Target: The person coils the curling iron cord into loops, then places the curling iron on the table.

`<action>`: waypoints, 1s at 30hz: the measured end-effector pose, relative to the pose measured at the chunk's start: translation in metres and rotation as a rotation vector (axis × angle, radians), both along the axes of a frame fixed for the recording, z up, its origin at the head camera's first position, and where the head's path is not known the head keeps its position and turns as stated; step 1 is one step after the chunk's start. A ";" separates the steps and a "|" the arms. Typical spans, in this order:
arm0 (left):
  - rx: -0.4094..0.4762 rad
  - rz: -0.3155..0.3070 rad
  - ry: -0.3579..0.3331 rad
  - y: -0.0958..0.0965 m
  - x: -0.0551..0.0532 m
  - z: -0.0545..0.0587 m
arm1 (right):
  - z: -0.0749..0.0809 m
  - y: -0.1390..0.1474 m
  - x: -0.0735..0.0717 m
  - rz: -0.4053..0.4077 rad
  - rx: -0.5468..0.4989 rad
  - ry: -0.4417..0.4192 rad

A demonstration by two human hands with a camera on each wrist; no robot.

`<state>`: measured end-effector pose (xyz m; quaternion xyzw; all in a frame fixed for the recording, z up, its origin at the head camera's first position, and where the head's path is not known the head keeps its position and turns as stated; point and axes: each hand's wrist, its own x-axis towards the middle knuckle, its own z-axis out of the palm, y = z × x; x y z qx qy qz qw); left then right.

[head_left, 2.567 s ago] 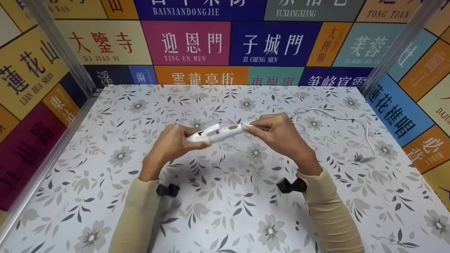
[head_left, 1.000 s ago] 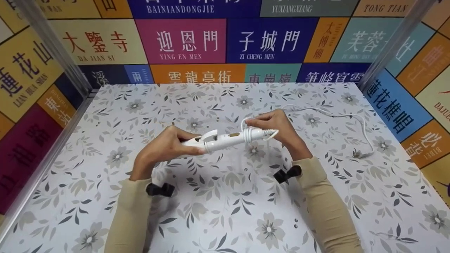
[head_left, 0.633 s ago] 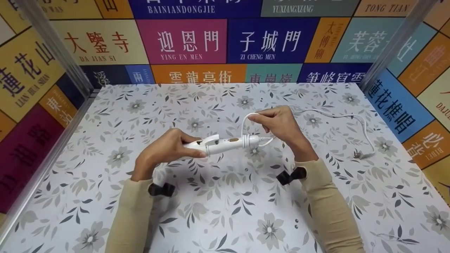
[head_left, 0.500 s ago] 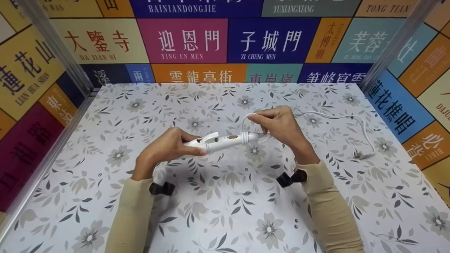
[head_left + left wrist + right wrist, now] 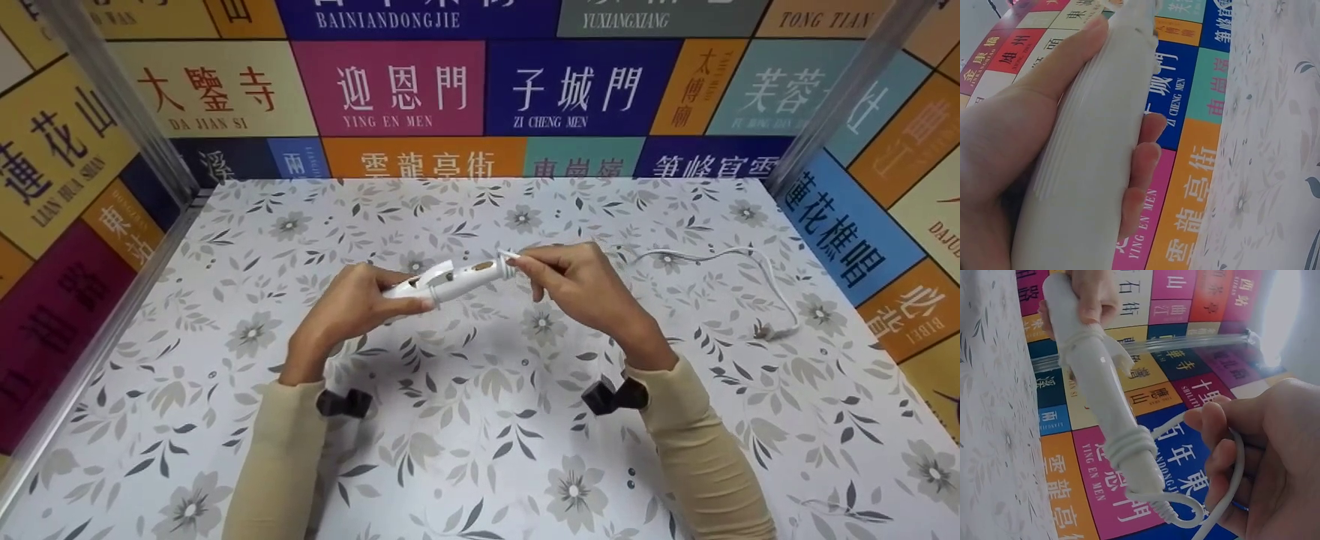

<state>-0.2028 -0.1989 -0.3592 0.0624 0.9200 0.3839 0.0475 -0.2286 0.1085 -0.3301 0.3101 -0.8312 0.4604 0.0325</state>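
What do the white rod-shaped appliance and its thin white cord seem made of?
White rod-shaped appliance: probably hard plastic, slightly glossy; its smooth shell catches highlights. Thin white cord: likely soft plastic or rubber, satin; it bends smoothly, coiling round the appliance.

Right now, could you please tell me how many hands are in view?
2: the left hand grips the white appliance, and the right hand pinches its cord near the cord-wrapped end. No others show.

In the head view I'm holding a white wand (image 5: 469, 282) that is slanting mid-frame, its white cord (image 5: 1133, 445) coiling round the right end.
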 end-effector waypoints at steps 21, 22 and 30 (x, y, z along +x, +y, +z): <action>0.114 0.050 0.149 -0.007 0.006 0.013 | -0.026 0.001 -0.030 0.245 0.179 -0.239; 0.113 0.040 0.157 -0.006 0.006 0.012 | -0.028 0.002 -0.033 0.227 0.190 -0.241; 0.169 -0.043 0.141 -0.011 0.006 0.009 | -0.047 0.016 -0.053 0.000 0.166 -0.301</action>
